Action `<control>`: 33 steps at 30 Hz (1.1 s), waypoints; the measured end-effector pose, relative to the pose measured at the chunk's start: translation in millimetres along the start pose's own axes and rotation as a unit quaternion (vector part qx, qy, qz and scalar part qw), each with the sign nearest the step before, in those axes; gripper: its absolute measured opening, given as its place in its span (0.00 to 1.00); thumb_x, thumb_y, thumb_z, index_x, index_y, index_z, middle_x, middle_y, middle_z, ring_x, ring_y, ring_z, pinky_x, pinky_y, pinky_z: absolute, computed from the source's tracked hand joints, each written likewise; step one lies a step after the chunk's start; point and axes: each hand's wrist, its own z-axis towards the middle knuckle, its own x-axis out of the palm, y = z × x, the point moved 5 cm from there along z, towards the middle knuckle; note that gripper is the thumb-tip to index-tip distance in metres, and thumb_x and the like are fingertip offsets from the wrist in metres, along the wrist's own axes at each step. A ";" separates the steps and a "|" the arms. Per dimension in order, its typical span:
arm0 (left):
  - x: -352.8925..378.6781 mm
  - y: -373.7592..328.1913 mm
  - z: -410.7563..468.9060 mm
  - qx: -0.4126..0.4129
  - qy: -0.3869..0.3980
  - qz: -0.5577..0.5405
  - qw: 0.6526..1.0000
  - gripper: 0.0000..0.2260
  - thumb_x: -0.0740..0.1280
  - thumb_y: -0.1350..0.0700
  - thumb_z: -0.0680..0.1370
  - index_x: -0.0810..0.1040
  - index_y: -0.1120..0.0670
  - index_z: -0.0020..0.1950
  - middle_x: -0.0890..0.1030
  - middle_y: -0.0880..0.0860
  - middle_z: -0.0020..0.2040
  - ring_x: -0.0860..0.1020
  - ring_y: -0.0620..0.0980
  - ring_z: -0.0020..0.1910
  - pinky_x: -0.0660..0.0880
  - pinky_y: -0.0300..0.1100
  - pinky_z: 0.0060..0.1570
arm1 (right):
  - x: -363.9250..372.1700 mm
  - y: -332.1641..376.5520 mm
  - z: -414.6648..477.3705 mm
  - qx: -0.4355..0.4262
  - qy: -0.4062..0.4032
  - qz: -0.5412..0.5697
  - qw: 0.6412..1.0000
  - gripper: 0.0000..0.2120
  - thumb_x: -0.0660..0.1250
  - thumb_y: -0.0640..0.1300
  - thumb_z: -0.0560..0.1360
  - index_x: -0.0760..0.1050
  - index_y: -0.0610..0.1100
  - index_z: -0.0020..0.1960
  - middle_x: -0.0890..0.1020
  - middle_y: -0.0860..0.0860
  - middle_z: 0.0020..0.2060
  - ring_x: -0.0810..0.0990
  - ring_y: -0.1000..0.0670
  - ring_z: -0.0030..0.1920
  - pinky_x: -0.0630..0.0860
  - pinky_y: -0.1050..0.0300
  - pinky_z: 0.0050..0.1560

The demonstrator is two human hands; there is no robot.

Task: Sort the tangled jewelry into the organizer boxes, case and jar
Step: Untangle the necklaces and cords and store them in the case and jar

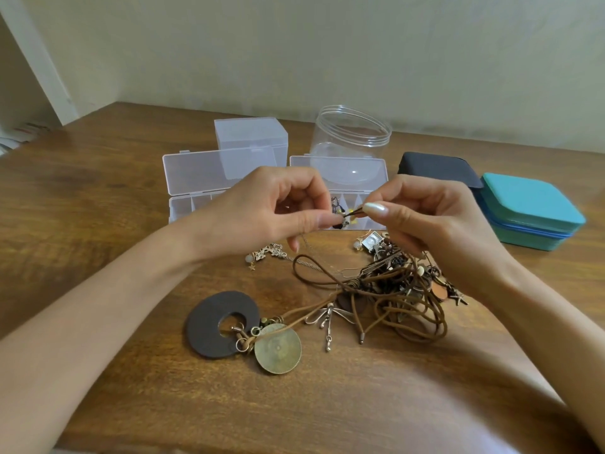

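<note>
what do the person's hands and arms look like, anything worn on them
The left forearm and right forearm are bare, with no sleeves in view. The left hand and right hand show no rings, watch or bracelets. The nails are long; the right thumb nail has a pale, pearly polish.

Wooden table (pixel 98 191) bears tangled jewelry (pixel 393 283), organizer boxes (pixel 196 175), jar (pixel 352 136) and teal case (pixel 530 208).

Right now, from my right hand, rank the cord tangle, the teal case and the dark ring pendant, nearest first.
1. Cord tangle, just below the right hand.
2. Teal case, to its right.
3. Dark ring pendant, far left.
</note>
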 end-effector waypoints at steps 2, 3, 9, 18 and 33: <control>0.5 0.1 -0.4 -0.002 0.005 0.003 1.000 0.07 0.68 0.53 0.69 0.76 0.56 0.41 0.75 0.60 0.35 0.74 0.44 0.28 0.73 0.32 0.31 | 0.3 0.2 -0.3 -0.010 -0.016 0.002 1.000 0.07 0.70 0.47 0.66 0.80 0.43 0.37 0.72 0.52 0.22 0.64 0.55 0.22 0.61 0.66 0.24; 0.2 0.1 -0.5 -0.001 0.005 0.003 1.000 0.06 0.68 0.53 0.69 0.77 0.55 0.41 0.75 0.58 0.34 0.73 0.44 0.28 0.72 0.32 0.30 | -0.2 0.1 -0.2 -0.021 -0.026 0.008 0.999 0.06 0.70 0.47 0.66 0.80 0.44 0.37 0.74 0.51 0.23 0.66 0.54 0.23 0.62 0.66 0.24; -1.7 0.8 0.7 -0.004 -0.016 -0.014 1.000 0.07 0.69 0.51 0.68 0.77 0.54 0.39 0.72 0.59 0.30 0.67 0.49 0.26 0.67 0.30 0.26 | 0.4 0.6 2.7 -0.074 0.047 0.072 0.994 0.10 0.75 0.51 0.66 0.79 0.44 0.39 0.79 0.46 0.37 0.72 0.49 0.33 0.70 0.62 0.33; -1.0 6.8 1.7 -0.029 -0.020 -0.055 0.998 0.06 0.69 0.53 0.68 0.80 0.55 0.40 0.76 0.53 0.31 0.69 0.48 0.28 0.67 0.32 0.24 | 3.8 3.8 -4.8 -0.044 0.023 -0.134 0.990 0.11 0.62 0.46 0.79 0.80 0.44 0.44 0.84 0.47 0.37 0.74 0.50 0.30 0.70 0.60 0.32; 10.1 7.8 1.9 -0.010 -0.031 0.011 0.999 0.08 0.69 0.50 0.68 0.77 0.54 0.39 0.81 0.47 0.33 0.78 0.40 0.34 0.74 0.30 0.37 | 20.8 0.0 -6.1 -0.099 -0.025 -0.287 0.953 0.08 0.75 0.46 0.68 0.79 0.47 0.44 0.75 0.66 0.28 0.69 0.56 0.27 0.64 0.70 0.30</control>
